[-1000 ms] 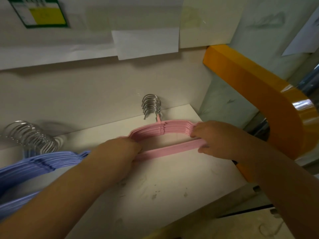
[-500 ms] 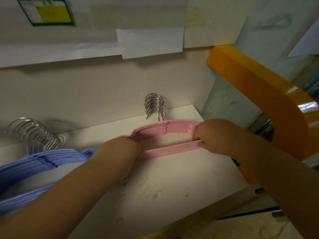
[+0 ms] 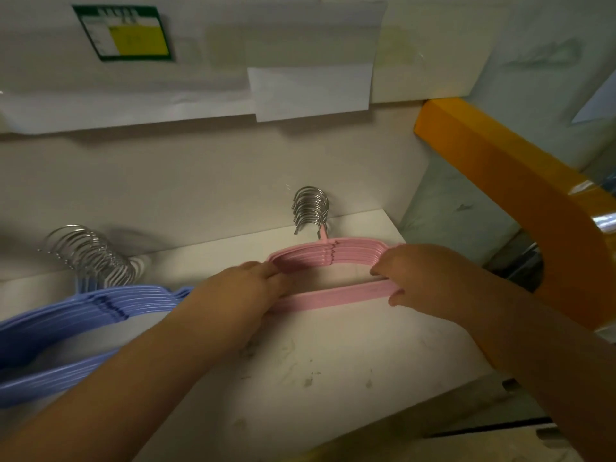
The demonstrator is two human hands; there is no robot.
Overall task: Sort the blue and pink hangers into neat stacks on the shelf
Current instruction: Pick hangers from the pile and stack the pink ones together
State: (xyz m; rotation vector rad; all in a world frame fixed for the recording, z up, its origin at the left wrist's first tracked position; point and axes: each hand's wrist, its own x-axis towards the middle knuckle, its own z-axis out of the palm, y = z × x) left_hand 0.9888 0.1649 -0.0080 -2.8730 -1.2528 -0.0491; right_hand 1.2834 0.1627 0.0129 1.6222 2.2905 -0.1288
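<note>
On the shelf (image 3: 333,361), both hands grip the pink hanger stack (image 3: 333,258) by its ends, squaring it; next, release gently.

You have two stacks of hangers on the shelf (image 3: 333,361): one pink stack (image 3: 333,258) and one blue stack (image 3: 100,305). The pink one shows roughly eight metal hooks (image 3: 311,208); the blue one shows about ten hooks (image 3: 90,251), too blurred to count exactly. Two hands are in view, your left hand (image 3: 240,295) and your right hand (image 3: 420,275). One green-bordered label (image 3: 123,33) hangs on the wall.
</note>
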